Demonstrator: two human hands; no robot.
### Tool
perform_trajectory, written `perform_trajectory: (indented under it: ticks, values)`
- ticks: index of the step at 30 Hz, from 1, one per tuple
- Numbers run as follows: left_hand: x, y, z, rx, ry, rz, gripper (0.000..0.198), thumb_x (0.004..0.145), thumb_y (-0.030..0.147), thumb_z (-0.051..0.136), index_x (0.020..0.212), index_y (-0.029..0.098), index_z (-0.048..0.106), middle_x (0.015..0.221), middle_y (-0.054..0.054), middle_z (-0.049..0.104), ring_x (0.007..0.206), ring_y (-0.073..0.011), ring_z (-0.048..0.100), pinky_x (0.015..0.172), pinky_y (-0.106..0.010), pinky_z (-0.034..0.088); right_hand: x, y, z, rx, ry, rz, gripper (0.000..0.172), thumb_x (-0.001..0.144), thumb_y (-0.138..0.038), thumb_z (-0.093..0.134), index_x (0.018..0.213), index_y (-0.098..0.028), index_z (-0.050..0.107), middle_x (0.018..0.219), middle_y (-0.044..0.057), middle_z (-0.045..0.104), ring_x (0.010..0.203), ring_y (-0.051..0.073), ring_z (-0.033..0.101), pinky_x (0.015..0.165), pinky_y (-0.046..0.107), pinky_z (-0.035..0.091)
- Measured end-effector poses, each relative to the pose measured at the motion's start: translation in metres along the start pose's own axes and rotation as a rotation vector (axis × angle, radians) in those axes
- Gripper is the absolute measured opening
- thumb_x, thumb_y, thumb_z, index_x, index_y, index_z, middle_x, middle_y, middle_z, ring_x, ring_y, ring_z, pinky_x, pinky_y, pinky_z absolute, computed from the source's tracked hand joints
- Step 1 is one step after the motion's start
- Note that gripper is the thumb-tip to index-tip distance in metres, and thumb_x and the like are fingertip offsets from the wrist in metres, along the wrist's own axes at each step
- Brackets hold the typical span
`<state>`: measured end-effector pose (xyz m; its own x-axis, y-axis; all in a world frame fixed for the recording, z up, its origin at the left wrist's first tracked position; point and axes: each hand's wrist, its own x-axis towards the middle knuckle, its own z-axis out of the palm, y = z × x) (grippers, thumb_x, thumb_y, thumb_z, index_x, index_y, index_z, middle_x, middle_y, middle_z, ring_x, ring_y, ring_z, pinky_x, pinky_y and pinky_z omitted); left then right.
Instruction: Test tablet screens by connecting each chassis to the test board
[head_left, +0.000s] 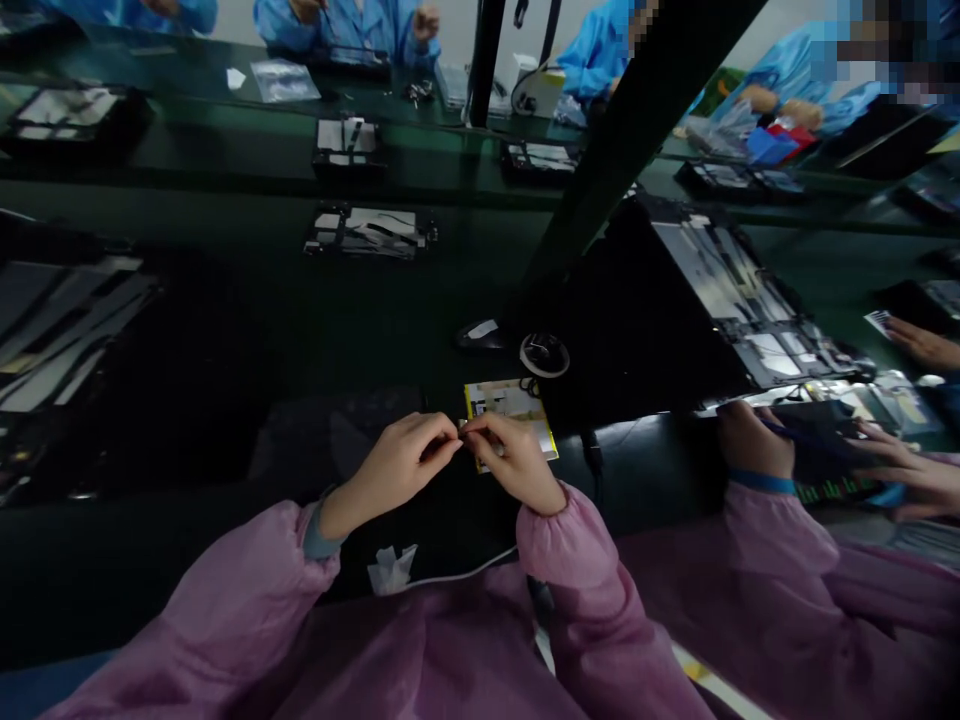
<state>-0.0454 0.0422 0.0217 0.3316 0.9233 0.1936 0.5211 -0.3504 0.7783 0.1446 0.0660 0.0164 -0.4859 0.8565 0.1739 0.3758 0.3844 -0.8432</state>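
Head view: your left hand (394, 470) and right hand (514, 462) are both pinched closed, fingertips (457, 430) meeting above the left part of a flat yellow-edged pack (511, 408) on the dark counter (150, 560). If they grip anything, it is too small to tell. The pack lies mostly under your right hand. Just beyond it sit a computer mouse (481, 336) and a small cable coil (544, 354). A white tissue (391, 570) lies nearer you, beside a white cable (465, 576). To the right, a co-worker's hand (754, 440) holds a thin blue tool (776, 430), beside a large device frame (750, 300).
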Motion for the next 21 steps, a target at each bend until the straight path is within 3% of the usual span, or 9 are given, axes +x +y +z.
perform_trajectory:
  ticks: [5,21]
  values:
    - [-0.0005,-0.0050,0.0041,0.157,0.046,0.134,0.007,0.092,0.020,0.051,0.088,0.020,0.056,0.080,0.000,0.065,0.073,-0.0139,0.060,0.072,-0.028,0.045,-0.0013,0.0043,0.0008,-0.032,0.009,-0.040,0.011,0.089,-0.017,0.052,0.089,-0.020,0.062,0.076,0.000,0.064,0.068,0.012,0.061,0.066,0.022,0.047]
    - [-0.0017,-0.0061,0.0061,0.150,0.089,0.127,0.009,0.093,0.020,0.050,0.086,0.021,0.056,0.077,0.001,0.066,0.071,-0.0131,0.061,0.071,-0.028,0.047,-0.0057,0.0041,0.0056,-0.067,0.083,-0.137,0.013,0.092,-0.018,0.050,0.089,-0.020,0.062,0.079,0.003,0.064,0.071,0.013,0.059,0.067,0.026,0.048]
